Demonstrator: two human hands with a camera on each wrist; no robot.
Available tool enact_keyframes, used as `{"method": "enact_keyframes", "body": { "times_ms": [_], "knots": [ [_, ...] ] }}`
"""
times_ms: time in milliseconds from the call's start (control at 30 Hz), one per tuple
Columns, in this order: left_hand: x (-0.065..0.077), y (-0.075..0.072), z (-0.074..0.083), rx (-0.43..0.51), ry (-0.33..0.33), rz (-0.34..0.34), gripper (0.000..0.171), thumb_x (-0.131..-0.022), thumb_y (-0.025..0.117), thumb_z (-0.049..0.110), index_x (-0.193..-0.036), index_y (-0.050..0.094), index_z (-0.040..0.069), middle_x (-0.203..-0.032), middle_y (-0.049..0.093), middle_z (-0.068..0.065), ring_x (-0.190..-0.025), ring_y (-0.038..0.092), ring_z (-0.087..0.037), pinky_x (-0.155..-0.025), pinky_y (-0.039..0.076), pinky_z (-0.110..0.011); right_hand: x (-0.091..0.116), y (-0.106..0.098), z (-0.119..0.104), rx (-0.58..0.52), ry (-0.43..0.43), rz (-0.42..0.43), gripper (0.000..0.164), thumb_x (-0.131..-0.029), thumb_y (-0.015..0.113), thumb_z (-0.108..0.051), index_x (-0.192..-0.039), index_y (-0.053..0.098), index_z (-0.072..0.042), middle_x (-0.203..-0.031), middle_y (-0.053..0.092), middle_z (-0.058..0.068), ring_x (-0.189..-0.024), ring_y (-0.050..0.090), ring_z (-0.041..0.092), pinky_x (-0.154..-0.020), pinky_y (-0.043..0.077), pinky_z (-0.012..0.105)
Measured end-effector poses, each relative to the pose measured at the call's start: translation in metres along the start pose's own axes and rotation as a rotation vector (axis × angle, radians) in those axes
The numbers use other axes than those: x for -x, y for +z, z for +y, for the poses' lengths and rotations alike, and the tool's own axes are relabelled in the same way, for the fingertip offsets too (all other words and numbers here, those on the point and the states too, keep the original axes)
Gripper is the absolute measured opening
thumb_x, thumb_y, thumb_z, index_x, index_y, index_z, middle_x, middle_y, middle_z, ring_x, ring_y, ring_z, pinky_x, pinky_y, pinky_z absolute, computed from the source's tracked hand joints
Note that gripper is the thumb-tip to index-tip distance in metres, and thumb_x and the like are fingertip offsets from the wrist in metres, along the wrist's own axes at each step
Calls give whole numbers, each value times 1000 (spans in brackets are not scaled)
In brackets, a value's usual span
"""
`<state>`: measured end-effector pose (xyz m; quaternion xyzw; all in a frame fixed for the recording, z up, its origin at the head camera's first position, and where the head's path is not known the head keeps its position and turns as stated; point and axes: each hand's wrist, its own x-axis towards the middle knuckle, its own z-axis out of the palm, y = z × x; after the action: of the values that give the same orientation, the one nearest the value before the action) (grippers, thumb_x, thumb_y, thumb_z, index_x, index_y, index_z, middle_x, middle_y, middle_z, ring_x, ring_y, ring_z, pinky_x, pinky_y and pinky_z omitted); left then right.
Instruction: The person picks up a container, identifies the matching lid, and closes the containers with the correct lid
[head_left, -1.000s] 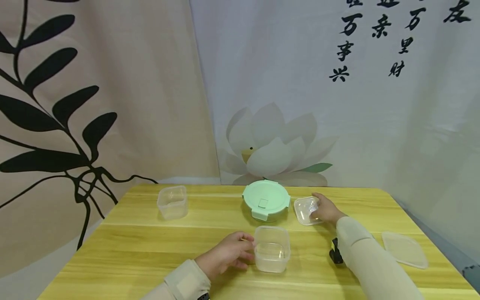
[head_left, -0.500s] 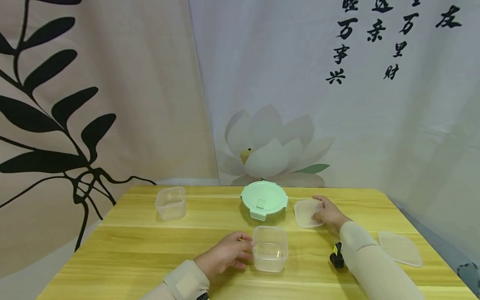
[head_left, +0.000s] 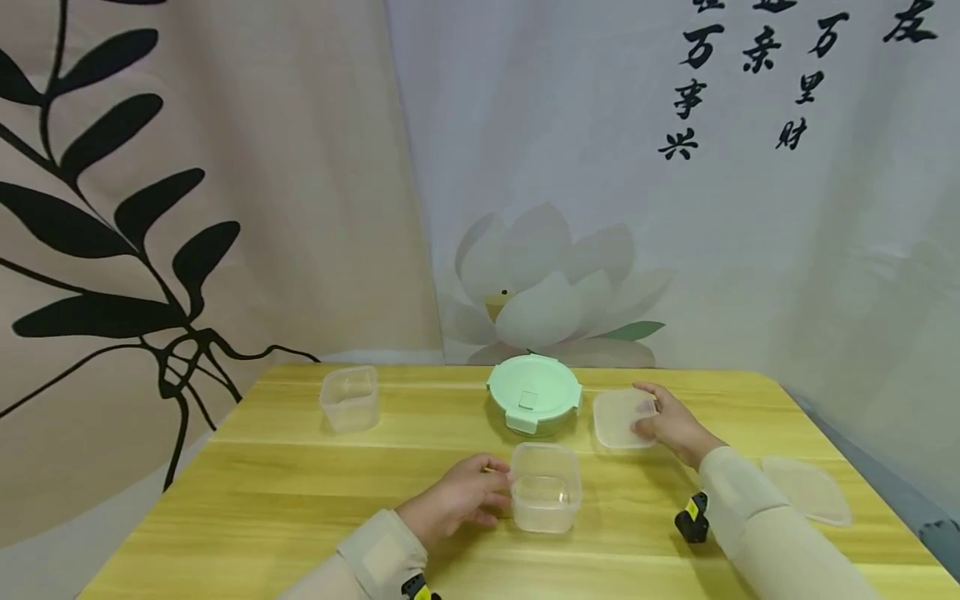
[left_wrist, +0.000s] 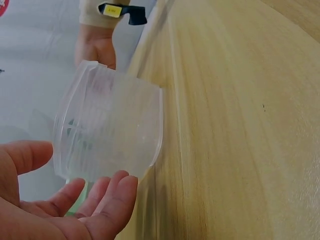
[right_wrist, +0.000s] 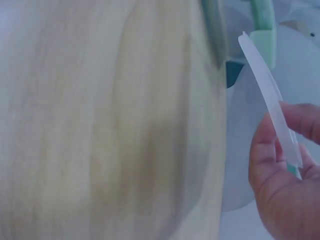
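My right hand [head_left: 678,427] pinches a small square translucent lid [head_left: 621,418] by its right edge, thumb on one face and fingers on the other. The right wrist view shows this lid [right_wrist: 270,95] edge-on, lifted off the table. My left hand [head_left: 459,500] is beside a clear square food container [head_left: 546,492] at the front middle. Its fingers are spread and slightly bent, not gripping. In the left wrist view the fingertips [left_wrist: 125,192] lie close to the container wall [left_wrist: 115,120]; whether they touch it, I cannot tell. The container stands upright without a lid.
A round glass container with a mint-green lid [head_left: 534,390] stands at the back middle, left of the held lid. Another clear square container [head_left: 350,400] is at the back left. A larger translucent lid [head_left: 806,490] lies on the wooden table [head_left: 285,500] at right.
My right hand has tilted the small lid, whose glare is gone, and moved it slightly right, off the table. My left hand has stayed by the container.
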<state>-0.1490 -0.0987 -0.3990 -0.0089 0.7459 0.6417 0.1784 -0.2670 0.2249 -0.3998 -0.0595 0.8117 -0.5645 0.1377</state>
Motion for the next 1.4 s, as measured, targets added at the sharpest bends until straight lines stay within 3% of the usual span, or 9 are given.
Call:
{"method": "enact_keyframes", "body": {
  "times_ms": [167, 367, 833, 1400],
  "knots": [
    [1, -2, 0, 0, 9, -8, 35, -91, 58, 13, -121, 51, -4, -108, 60, -16, -92, 62, -26, -64, 54, -35, 9, 2, -9, -39, -24, 6, 83, -86, 59, 8, -152, 11, -2, -137, 36, 32, -94, 58, 24, -77, 53, 32],
    [-1, -4, -2, -21, 20, -16, 40, -91, 57, 14, -126, 51, -3, -112, 59, -16, -92, 62, -25, -61, 53, -34, 20, 4, -16, -57, -38, 25, 84, -85, 61, 7, -152, 12, -2, -128, 43, 28, -92, 60, 21, -77, 54, 33],
    [-2, 1, -2, -26, 29, 0, 37, -92, 57, 13, -125, 51, -3, -108, 59, -17, -89, 61, -25, -60, 53, -33, 39, 10, -27, -46, -64, 52, 81, -85, 60, 7, -152, 15, -3, -123, 47, 25, -92, 59, 22, -78, 54, 33],
    [-2, 2, 2, -66, 44, 2, 37, -94, 56, 15, -125, 51, -4, -112, 59, -19, -94, 62, -29, -69, 55, -41, 54, 15, -38, -50, -102, 80, 80, -84, 62, 6, -151, 19, -3, -119, 47, 24, -93, 58, 24, -77, 54, 32]
  ]
}}
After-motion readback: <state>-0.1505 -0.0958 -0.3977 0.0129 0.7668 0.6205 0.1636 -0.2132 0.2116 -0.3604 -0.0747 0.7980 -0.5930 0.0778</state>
